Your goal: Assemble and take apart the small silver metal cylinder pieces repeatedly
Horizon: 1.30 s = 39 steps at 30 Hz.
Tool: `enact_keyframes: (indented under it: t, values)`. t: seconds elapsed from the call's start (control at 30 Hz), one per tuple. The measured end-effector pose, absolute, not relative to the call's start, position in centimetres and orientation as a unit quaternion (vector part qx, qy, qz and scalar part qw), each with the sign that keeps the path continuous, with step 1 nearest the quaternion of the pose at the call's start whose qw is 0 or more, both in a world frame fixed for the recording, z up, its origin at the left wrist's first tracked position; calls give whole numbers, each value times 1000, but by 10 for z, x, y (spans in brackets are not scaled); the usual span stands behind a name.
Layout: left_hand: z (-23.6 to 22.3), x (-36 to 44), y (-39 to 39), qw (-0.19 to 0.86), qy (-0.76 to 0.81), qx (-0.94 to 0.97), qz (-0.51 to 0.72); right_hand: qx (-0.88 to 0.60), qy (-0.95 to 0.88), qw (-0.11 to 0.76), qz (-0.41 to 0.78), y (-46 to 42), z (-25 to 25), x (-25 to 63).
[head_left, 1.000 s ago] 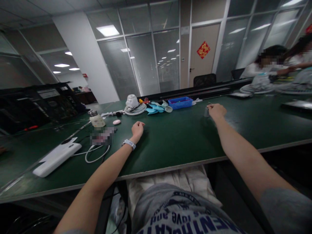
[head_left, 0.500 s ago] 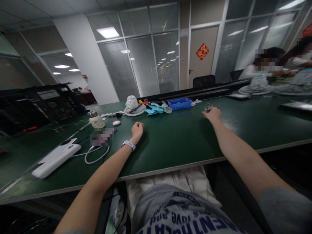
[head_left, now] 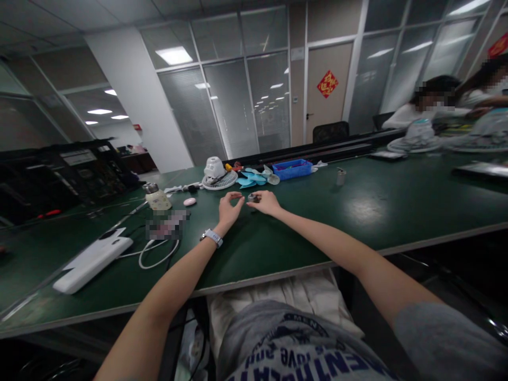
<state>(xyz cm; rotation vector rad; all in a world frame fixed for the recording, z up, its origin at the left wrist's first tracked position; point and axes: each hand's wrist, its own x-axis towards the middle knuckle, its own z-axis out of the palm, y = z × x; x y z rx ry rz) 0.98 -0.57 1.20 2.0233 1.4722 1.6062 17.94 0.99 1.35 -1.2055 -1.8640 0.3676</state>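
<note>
My right hand [head_left: 266,203] is closed around a small metal part [head_left: 251,198] with a roundish grey end, just above the table; the fingers hide most of it. Facing it from the left, my left hand [head_left: 230,207] has thumb and fingers curved and apart, with nothing between them. A small gap separates its fingertips from the part. Farther right on the green table [head_left: 301,227] stands a small grey metal cylinder [head_left: 341,176], away from both hands.
Behind my hands lie light-blue fan blades [head_left: 252,178], a white fan body [head_left: 214,168] and a blue bin [head_left: 292,169]. At left are a cream bottle [head_left: 157,198], a pink oval object [head_left: 189,201], a white power bank [head_left: 95,262] and cables. People sit at far right near more fan parts.
My right hand has moved left from the far right to the middle, carrying a small metal part. A metal cylinder stands where it was. My left hand has opened its fingers.
</note>
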Motion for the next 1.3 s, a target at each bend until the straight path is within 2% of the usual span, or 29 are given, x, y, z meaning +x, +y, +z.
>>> enact_keyframes:
  t: [0.2, 0.43, 0.77, 1.07, 1.17, 1.3]
  values:
    - [19, 37, -11, 113, 448, 713, 527, -471, -772, 398, 154, 1, 8, 179]
    - [20, 38, -6, 196, 510, 631, 551, -492, -771, 379, 139, -6, 8, 178]
    - [34, 32, -10, 88, 527, 610, 586, -510, -766, 370, 123, -11, 9, 178]
    - [4, 3, 0, 183, 624, 636, 416, -513, -755, 388, 131, -4, 8, 181]
    - [2, 3, 4, 190, 622, 631, 422, -553, -716, 413, 101, 6, 17, 207]
    - [-1, 3, 10, 187, 635, 593, 459, -654, -611, 446, -9, 20, 29, 281]
